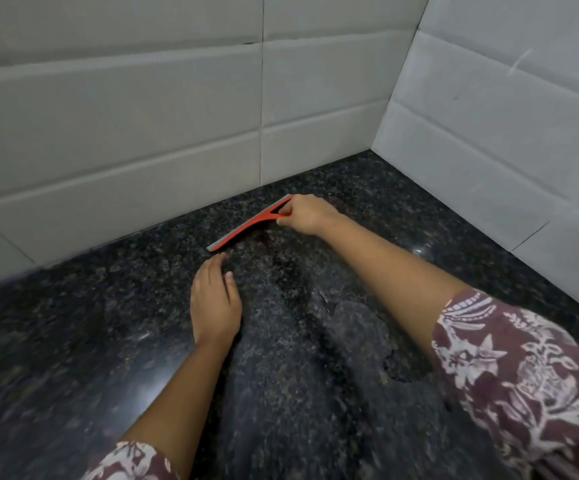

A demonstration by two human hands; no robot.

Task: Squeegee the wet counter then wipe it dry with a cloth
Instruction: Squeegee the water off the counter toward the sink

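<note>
A red squeegee (pixel 246 226) with a grey rubber edge lies on the dark speckled granite counter (pixel 73 341), close to the back wall. My right hand (pixel 307 213) grips its handle at the right end, blade down on the stone. My left hand (pixel 215 303) rests flat on the counter just in front of the blade's left tip, fingers straight, not touching it. A film of water (pixel 360 327) with an irregular edge covers the counter under my right forearm. No cloth is in view.
White tiled walls meet in a corner at the back right (pixel 374 147). The back wall (pixel 142 133) runs along the counter's far edge, and the side wall (pixel 506 150) bounds it on the right. Patterned maroon sleeves cover my upper arms.
</note>
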